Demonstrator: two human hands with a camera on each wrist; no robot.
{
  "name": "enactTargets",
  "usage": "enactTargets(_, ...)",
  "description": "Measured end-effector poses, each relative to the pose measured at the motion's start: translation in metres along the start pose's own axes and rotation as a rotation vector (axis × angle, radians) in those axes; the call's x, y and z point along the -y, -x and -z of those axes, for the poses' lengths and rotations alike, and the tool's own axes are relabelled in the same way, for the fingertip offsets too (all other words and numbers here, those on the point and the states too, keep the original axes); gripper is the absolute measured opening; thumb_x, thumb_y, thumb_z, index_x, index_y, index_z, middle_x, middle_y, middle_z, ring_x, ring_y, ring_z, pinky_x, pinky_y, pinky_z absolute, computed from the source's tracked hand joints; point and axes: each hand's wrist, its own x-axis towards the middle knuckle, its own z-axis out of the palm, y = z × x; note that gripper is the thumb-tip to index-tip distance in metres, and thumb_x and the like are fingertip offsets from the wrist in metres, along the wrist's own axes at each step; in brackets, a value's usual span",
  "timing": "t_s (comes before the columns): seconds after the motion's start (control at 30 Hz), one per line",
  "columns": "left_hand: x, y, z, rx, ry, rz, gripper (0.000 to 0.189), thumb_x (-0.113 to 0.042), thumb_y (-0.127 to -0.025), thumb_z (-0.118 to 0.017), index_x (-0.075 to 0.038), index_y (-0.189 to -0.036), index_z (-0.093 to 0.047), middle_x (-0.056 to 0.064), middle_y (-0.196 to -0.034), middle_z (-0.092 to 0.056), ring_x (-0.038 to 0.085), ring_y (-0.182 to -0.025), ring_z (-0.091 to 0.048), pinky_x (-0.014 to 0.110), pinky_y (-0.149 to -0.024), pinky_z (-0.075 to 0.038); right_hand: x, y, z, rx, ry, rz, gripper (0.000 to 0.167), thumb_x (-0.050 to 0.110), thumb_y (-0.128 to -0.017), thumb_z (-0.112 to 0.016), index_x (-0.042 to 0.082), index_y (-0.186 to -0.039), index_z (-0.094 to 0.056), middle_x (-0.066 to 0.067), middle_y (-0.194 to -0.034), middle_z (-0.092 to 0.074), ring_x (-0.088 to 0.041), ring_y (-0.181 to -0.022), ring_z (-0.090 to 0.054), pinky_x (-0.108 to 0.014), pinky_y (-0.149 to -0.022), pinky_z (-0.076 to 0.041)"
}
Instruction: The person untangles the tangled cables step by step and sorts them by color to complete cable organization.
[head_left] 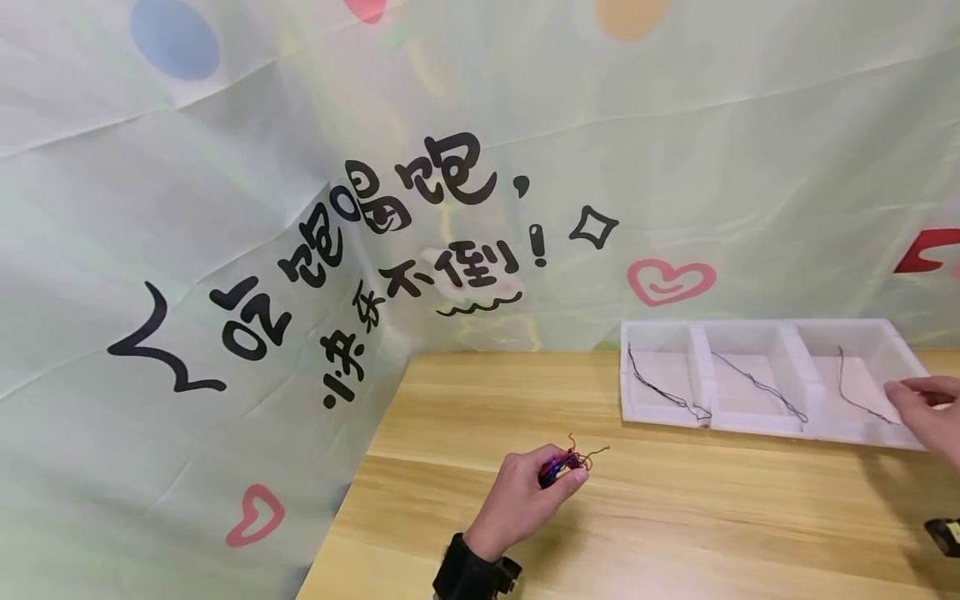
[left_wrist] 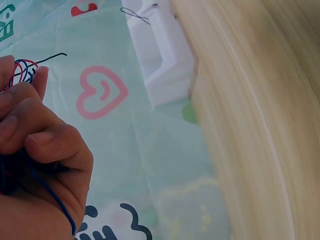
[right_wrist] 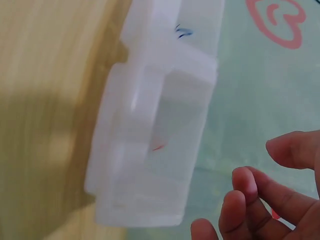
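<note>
My left hand (head_left: pixel 517 496) grips a tangled bundle of thin wires (head_left: pixel 564 467), red and blue, with loose ends poking up past the fingertips. In the left wrist view the left fingers (left_wrist: pixel 50 135) curl round the wires, and one blue wire (left_wrist: pixel 55 197) trails across the palm. At the right edge, my right hand (head_left: pixel 933 417) is by the right end of a white three-compartment tray (head_left: pixel 753 429). Its thumb and fingers are apart and hold nothing in the right wrist view. One dark wire (head_left: pixel 660 390) lies in the left compartment, another wire (head_left: pixel 765 387) in the middle, and a thin wire (head_left: pixel 847 392) in the right.
The tray stands at the back of a wooden table (head_left: pixel 675 517), against a printed cloth backdrop (head_left: pixel 525 100) with black lettering and hearts. The cloth also rises along the table's left side. A black wrist strap (head_left: pixel 468 571) sits on the left wrist.
</note>
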Motion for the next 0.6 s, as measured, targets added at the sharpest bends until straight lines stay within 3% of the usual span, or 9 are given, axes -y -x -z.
enactTargets(0.23,0.001,0.001,-0.001,0.014,0.008,-0.011,0.026,-0.042,-0.102,-0.059,-0.018,-0.102,-0.069,-0.012,-0.066,-0.047,0.0,-0.053,-0.038,0.018,-0.052,-0.03,0.027,0.013,0.002,0.066,-0.036,0.119,0.03,0.008,-0.097,-0.059,-0.021,-0.107,-0.06,0.017,-0.068,-0.046,0.009,-0.06,-0.033,-0.017,-0.052,-0.032)
enactTargets(0.33,0.001,0.0,-0.001,0.018,0.014,-0.01,0.027,-0.042,-0.103,-0.058,-0.018,-0.102,-0.069,-0.012,-0.068,-0.049,-0.001,-0.054,-0.039,0.018,-0.052,-0.032,0.036,0.017,0.003,0.108,-0.02,0.169,0.033,0.012,-0.097,-0.061,-0.02,-0.107,-0.061,0.001,-0.07,-0.057,0.008,-0.061,-0.035,-0.018,-0.051,-0.034)
enactTargets(0.47,0.001,-0.003,-0.003,0.031,0.02,-0.028,0.027,-0.041,-0.104,-0.055,-0.018,-0.105,-0.07,-0.012,-0.074,-0.055,-0.002,-0.059,-0.043,0.017,-0.053,-0.037,0.054,0.027,0.004,0.156,0.088,0.219,0.037,0.019,-0.097,-0.065,-0.017,-0.106,-0.064,-0.02,-0.078,-0.063,-0.006,-0.062,-0.046,-0.023,-0.049,-0.035)
enactTargets(0.53,0.001,-0.005,-0.005,0.04,0.022,-0.041,0.027,-0.04,-0.105,-0.055,-0.018,-0.107,-0.07,-0.012,-0.077,-0.058,-0.002,-0.06,-0.045,0.017,-0.054,-0.038,0.064,0.033,0.004,0.173,0.118,0.255,0.037,0.022,-0.096,-0.067,-0.014,-0.104,-0.066,-0.019,-0.078,-0.065,-0.013,-0.063,-0.05,-0.025,-0.049,-0.036)
enactTargets(0.6,0.001,-0.006,-0.006,0.05,0.026,-0.05,0.027,-0.038,-0.105,-0.055,-0.017,-0.108,-0.071,-0.012,-0.081,-0.061,-0.002,-0.062,-0.045,0.017,-0.054,-0.039,0.072,0.04,0.005,0.18,0.106,0.302,0.034,0.024,-0.095,-0.07,-0.01,-0.102,-0.07,-0.014,-0.077,-0.067,-0.008,-0.065,-0.052,-0.024,-0.05,-0.037)
